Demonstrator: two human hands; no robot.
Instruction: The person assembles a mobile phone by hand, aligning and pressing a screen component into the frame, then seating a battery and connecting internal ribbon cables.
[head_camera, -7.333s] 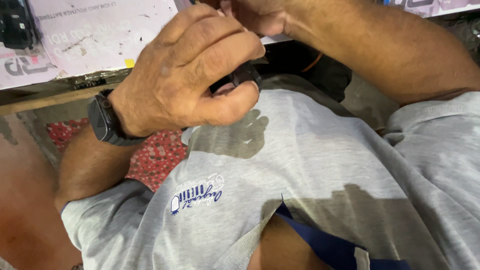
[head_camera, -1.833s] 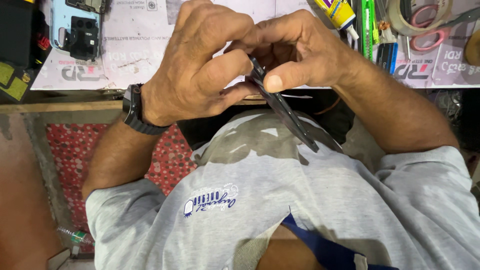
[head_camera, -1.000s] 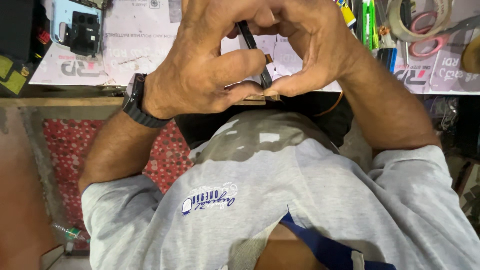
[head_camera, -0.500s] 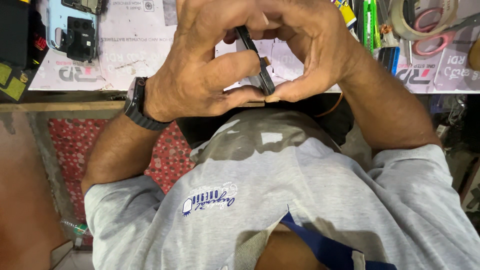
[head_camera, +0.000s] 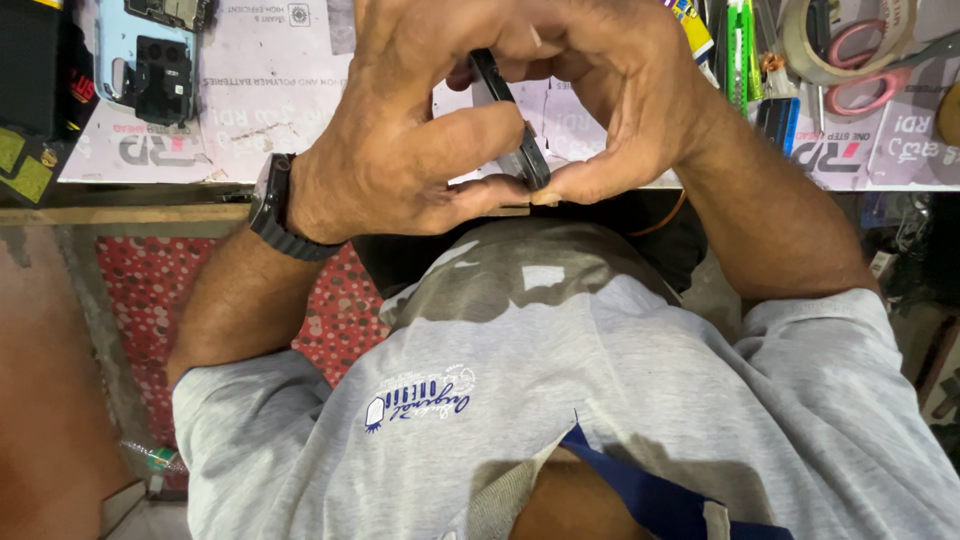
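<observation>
Both my hands are raised in front of my chest, clasped around a thin black phone (head_camera: 512, 120) seen edge-on. My left hand (head_camera: 400, 150), with a black watch on its wrist, presses the phone's near edge with thumb and fingers. My right hand (head_camera: 620, 100) closes on it from the other side, the thumb tip meeting the left thumb at the phone's lower corner. Most of the phone is hidden by my fingers.
A work mat (head_camera: 250, 110) covers the bench beyond my hands. A light blue phone back (head_camera: 145, 60) lies at the far left. A tape roll (head_camera: 830, 40), pink-handled scissors (head_camera: 870, 85) and several green and blue tools (head_camera: 745, 70) lie at the right.
The hands and phone have stayed nearly still over the last second. Earlier the phone was held lower and flatter, then was turned edge-on and pinched between both hands.
</observation>
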